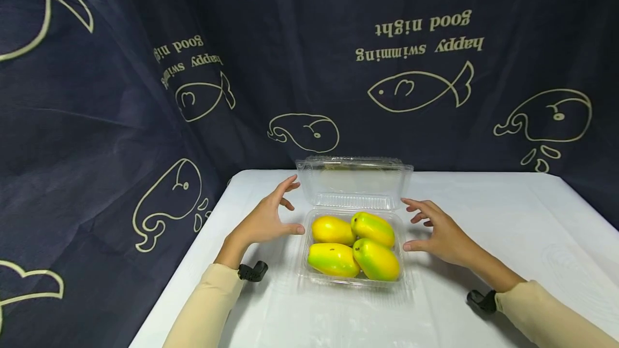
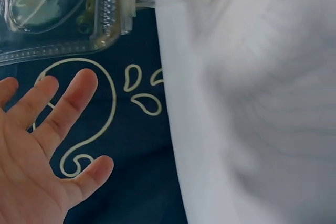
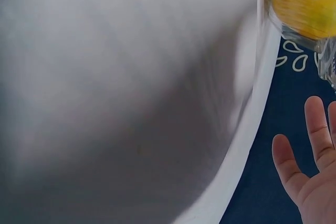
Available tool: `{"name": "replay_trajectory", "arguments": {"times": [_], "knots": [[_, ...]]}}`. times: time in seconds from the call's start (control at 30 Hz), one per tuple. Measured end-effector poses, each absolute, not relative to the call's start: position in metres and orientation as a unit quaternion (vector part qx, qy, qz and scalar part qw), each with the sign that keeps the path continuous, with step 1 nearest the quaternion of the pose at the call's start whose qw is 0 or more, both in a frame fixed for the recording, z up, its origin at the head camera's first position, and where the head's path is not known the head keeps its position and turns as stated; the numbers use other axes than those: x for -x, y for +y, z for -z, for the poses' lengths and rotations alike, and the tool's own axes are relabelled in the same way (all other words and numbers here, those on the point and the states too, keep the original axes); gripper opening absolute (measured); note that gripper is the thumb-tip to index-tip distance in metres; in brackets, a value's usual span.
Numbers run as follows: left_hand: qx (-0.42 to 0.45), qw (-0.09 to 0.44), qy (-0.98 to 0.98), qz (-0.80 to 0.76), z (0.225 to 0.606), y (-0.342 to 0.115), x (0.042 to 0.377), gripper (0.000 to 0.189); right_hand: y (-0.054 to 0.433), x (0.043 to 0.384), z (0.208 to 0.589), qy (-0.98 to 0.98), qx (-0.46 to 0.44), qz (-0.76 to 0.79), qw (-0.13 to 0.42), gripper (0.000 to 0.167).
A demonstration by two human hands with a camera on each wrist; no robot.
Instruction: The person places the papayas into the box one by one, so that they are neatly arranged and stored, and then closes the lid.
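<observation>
In the head view, a clear plastic clamshell box stands on the white table with its hinged lid raised at the back. Several yellow-green mangoes lie inside it in two rows. My left hand is at the box's left side, thumb and fingers spread apart, holding nothing. On the other side, my right hand has its thumb near the box's right wall and its fingers near the lid's lower right corner. Whether the fingertips touch the plastic, I cannot tell. Both wrist views show spread fingers with nothing in them.
A white cover lies over the table. Behind and to the left hangs a dark blue curtain printed with fish, whales and upside-down lettering. Each wrist wears a small black camera mount.
</observation>
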State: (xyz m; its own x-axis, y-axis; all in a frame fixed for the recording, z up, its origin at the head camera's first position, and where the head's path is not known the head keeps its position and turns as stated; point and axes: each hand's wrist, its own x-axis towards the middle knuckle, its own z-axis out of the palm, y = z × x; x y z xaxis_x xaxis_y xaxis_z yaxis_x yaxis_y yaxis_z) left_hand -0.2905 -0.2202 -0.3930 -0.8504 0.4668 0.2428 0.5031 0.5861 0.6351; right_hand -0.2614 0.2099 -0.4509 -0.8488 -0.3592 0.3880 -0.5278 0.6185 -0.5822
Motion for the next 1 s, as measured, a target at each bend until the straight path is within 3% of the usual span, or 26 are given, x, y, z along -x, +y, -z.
{"name": "replay_trajectory", "arguments": {"times": [0.33, 0.6, 1.0], "knots": [[0.286, 0.046, -0.889, 0.356, 0.373, -0.209, 0.296, 0.117, 0.209, 0.259, 0.453, -0.889, -0.259, -0.351, 0.137, 0.1], [0.301, 0.062, -0.886, 0.346, 0.361, -0.203, 0.301, 0.115, 0.206, 0.257, 0.454, -0.89, -0.246, -0.364, 0.12, 0.098], [0.311, 0.077, -0.894, 0.312, 0.358, -0.201, 0.292, 0.113, 0.205, 0.251, 0.448, -0.897, -0.245, -0.344, 0.132, 0.093]]}}
